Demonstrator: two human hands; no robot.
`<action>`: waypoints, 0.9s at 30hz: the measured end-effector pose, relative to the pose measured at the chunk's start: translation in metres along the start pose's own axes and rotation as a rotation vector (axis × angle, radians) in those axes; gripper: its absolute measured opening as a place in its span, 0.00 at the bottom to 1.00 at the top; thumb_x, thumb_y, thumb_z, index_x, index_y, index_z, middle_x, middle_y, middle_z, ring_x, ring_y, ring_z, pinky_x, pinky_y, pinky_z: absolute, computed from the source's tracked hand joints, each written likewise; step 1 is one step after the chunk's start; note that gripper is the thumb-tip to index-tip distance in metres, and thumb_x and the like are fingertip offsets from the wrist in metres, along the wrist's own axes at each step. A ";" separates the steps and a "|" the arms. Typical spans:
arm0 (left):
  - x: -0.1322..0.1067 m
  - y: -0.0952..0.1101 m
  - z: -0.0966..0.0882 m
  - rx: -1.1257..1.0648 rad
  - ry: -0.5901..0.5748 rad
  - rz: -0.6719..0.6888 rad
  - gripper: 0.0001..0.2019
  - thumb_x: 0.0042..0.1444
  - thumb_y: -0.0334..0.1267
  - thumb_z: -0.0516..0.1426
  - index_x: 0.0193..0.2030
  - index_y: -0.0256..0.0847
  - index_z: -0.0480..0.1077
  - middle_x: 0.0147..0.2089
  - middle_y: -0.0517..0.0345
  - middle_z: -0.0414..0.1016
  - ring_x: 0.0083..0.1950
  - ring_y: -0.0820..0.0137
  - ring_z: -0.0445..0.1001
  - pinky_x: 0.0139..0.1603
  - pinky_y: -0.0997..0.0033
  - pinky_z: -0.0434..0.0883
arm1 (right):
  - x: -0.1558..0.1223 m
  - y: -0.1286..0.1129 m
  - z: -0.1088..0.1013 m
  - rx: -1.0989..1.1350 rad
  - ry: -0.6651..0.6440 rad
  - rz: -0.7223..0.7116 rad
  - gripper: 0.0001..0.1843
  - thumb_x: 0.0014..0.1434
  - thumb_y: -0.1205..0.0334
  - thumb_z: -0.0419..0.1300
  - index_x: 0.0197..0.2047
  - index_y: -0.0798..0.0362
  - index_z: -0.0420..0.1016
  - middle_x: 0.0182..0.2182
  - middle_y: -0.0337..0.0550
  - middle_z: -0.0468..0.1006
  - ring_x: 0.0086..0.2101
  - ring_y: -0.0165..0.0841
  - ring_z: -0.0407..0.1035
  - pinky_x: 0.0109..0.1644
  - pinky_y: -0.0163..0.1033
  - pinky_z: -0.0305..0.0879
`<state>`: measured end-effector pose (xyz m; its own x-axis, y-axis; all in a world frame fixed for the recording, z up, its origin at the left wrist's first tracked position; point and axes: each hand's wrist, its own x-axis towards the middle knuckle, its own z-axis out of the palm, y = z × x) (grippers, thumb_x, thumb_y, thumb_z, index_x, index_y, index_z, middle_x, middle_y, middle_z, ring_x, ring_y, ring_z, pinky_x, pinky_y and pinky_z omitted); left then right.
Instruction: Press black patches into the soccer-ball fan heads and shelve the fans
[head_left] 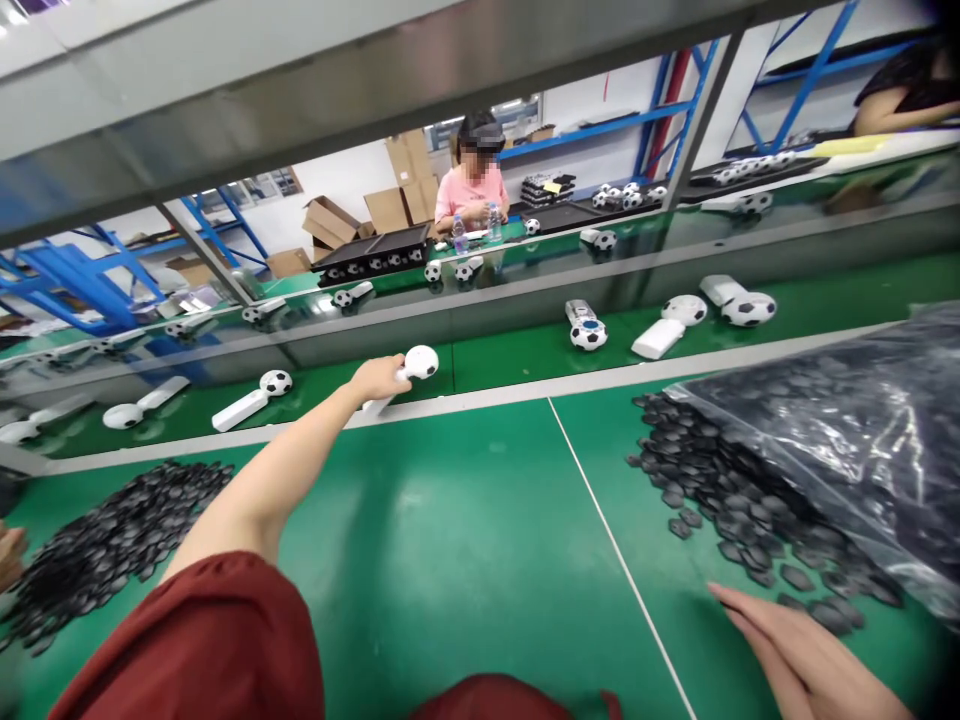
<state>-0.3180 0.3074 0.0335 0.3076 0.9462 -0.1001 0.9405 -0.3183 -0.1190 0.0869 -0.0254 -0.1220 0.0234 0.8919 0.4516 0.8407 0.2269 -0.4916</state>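
My left hand (379,378) reaches out over the conveyor belt, its fingers closed round the neck of a white handled piece with a round head (421,362). The head's visible side is mostly white, and the handle hangs below my hand. My right hand (817,650) is low at the right above the green table, fingers stretched forward and pressed together at the tips. Whatever sits between those fingertips is too small to make out. Just beyond them lies a loose pile of small black flat pieces (735,500), spilling from a clear plastic bag (847,420).
More football-headed white pieces (589,325) lie along the green belt (495,360). A second black pile (127,530) is at left, beside another person's hand (10,555). Across the line a person in pink (472,190) sits near bottles and black trays (375,250). A metal beam (300,100) crosses overhead.
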 end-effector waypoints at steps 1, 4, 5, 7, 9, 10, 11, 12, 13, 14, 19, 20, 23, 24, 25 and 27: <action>-0.012 0.013 -0.003 -0.025 0.012 0.012 0.19 0.51 0.45 0.49 0.47 0.37 0.61 0.44 0.47 0.72 0.43 0.58 0.72 0.43 0.63 0.66 | 0.000 -0.001 -0.001 -0.011 -0.016 0.005 0.16 0.60 0.52 0.51 0.46 0.49 0.70 0.42 0.43 0.75 0.41 0.40 0.71 0.46 0.44 0.68; -0.054 0.061 -0.005 -0.097 0.043 0.072 0.20 0.52 0.47 0.48 0.48 0.38 0.60 0.45 0.50 0.71 0.41 0.61 0.71 0.36 0.67 0.67 | 0.003 -0.007 -0.006 -0.012 -0.020 0.064 0.17 0.60 0.48 0.49 0.43 0.49 0.71 0.39 0.43 0.77 0.37 0.38 0.73 0.41 0.40 0.70; -0.069 0.078 -0.004 -0.130 0.053 0.108 0.20 0.51 0.47 0.49 0.48 0.39 0.60 0.45 0.51 0.71 0.41 0.62 0.71 0.35 0.68 0.67 | 0.005 -0.011 -0.008 0.007 -0.020 0.103 0.17 0.60 0.48 0.49 0.42 0.49 0.70 0.38 0.43 0.77 0.37 0.37 0.73 0.39 0.39 0.70; -0.094 0.113 0.001 -0.238 0.069 0.212 0.19 0.48 0.45 0.51 0.46 0.40 0.61 0.44 0.53 0.71 0.40 0.63 0.71 0.33 0.69 0.66 | 0.012 -0.020 -0.015 0.078 -0.027 0.201 0.17 0.61 0.48 0.48 0.45 0.50 0.69 0.37 0.44 0.78 0.36 0.37 0.74 0.38 0.37 0.71; -0.112 0.143 0.009 -0.300 0.041 0.275 0.17 0.47 0.45 0.53 0.42 0.40 0.63 0.41 0.52 0.71 0.38 0.63 0.71 0.31 0.68 0.66 | 0.020 -0.032 -0.022 0.196 -0.063 0.280 0.19 0.61 0.50 0.48 0.50 0.51 0.66 0.37 0.45 0.78 0.36 0.36 0.74 0.39 0.37 0.71; -0.119 0.155 0.014 -0.310 0.017 0.299 0.16 0.46 0.46 0.53 0.39 0.40 0.63 0.40 0.52 0.71 0.37 0.63 0.71 0.31 0.68 0.66 | 0.025 -0.038 -0.026 0.258 -0.085 0.303 0.18 0.61 0.51 0.48 0.49 0.51 0.67 0.37 0.45 0.78 0.36 0.36 0.74 0.41 0.38 0.71; -0.124 0.166 0.019 -0.310 -0.009 0.322 0.15 0.45 0.46 0.54 0.37 0.40 0.63 0.38 0.52 0.70 0.37 0.63 0.71 0.31 0.67 0.67 | 0.030 -0.045 -0.029 0.321 -0.109 0.311 0.17 0.61 0.51 0.49 0.47 0.51 0.68 0.38 0.45 0.78 0.36 0.36 0.74 0.42 0.39 0.71; -0.127 0.174 0.024 -0.304 -0.030 0.347 0.14 0.45 0.47 0.54 0.35 0.40 0.63 0.37 0.52 0.70 0.36 0.63 0.71 0.31 0.67 0.67 | 0.036 -0.052 -0.032 0.380 -0.130 0.317 0.16 0.61 0.51 0.50 0.45 0.51 0.69 0.38 0.46 0.77 0.37 0.36 0.73 0.43 0.40 0.70; -0.130 0.182 0.029 -0.296 -0.045 0.370 0.15 0.44 0.47 0.54 0.35 0.40 0.63 0.37 0.52 0.69 0.36 0.62 0.71 0.32 0.66 0.67 | 0.040 -0.058 -0.033 0.441 -0.142 0.325 0.14 0.61 0.52 0.50 0.43 0.51 0.69 0.38 0.46 0.77 0.37 0.37 0.73 0.43 0.41 0.70; -0.133 0.187 0.032 -0.288 -0.057 0.384 0.15 0.44 0.48 0.54 0.34 0.40 0.63 0.37 0.52 0.69 0.36 0.62 0.71 0.32 0.65 0.67 | 0.045 -0.064 -0.034 0.509 -0.149 0.331 0.13 0.61 0.52 0.51 0.42 0.51 0.68 0.38 0.47 0.77 0.38 0.37 0.73 0.44 0.42 0.70; -0.145 0.205 0.040 -0.305 -0.128 0.334 0.17 0.46 0.51 0.53 0.37 0.41 0.62 0.40 0.50 0.68 0.36 0.61 0.72 0.32 0.63 0.68 | 0.060 -0.075 -0.025 0.770 -0.246 0.322 0.10 0.62 0.53 0.50 0.40 0.51 0.60 0.39 0.47 0.77 0.40 0.36 0.72 0.45 0.44 0.69; -0.146 0.207 0.040 -0.311 -0.144 0.319 0.17 0.46 0.51 0.53 0.38 0.40 0.62 0.41 0.50 0.68 0.37 0.60 0.72 0.32 0.63 0.68 | 0.062 -0.074 -0.022 0.739 -0.264 0.289 0.10 0.62 0.53 0.50 0.39 0.51 0.61 0.39 0.47 0.76 0.41 0.36 0.71 0.46 0.44 0.68; -0.150 0.213 0.043 -0.307 -0.152 0.302 0.19 0.47 0.50 0.53 0.41 0.39 0.62 0.42 0.48 0.68 0.39 0.58 0.72 0.35 0.61 0.69 | 0.067 -0.072 -0.018 0.504 -0.250 0.137 0.09 0.61 0.55 0.52 0.36 0.51 0.67 0.38 0.47 0.73 0.41 0.37 0.68 0.43 0.44 0.66; -0.151 0.215 0.045 -0.309 -0.139 0.299 0.20 0.47 0.50 0.53 0.43 0.39 0.62 0.44 0.47 0.67 0.42 0.57 0.71 0.37 0.60 0.69 | 0.068 -0.072 -0.018 0.443 -0.239 0.101 0.09 0.60 0.55 0.53 0.35 0.51 0.69 0.36 0.46 0.72 0.38 0.36 0.68 0.41 0.42 0.66; -0.152 0.216 0.047 -0.317 -0.121 0.295 0.23 0.47 0.50 0.53 0.47 0.39 0.61 0.46 0.47 0.66 0.45 0.55 0.70 0.40 0.59 0.69 | 0.069 -0.072 -0.018 0.414 -0.233 0.085 0.09 0.59 0.56 0.54 0.34 0.51 0.70 0.33 0.45 0.72 0.35 0.35 0.67 0.38 0.41 0.66; -0.152 0.216 0.049 -0.359 -0.090 0.304 0.31 0.46 0.51 0.55 0.56 0.41 0.55 0.51 0.46 0.63 0.51 0.53 0.66 0.45 0.56 0.68 | 0.071 -0.075 -0.019 0.431 -0.239 0.090 0.07 0.59 0.57 0.55 0.35 0.51 0.71 0.30 0.42 0.72 0.31 0.33 0.66 0.35 0.39 0.66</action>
<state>-0.1687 0.0922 -0.0250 0.5774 0.7996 -0.1648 0.8053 -0.5246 0.2763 0.0360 0.0140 -0.0391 -0.0811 0.9687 0.2346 0.5395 0.2406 -0.8069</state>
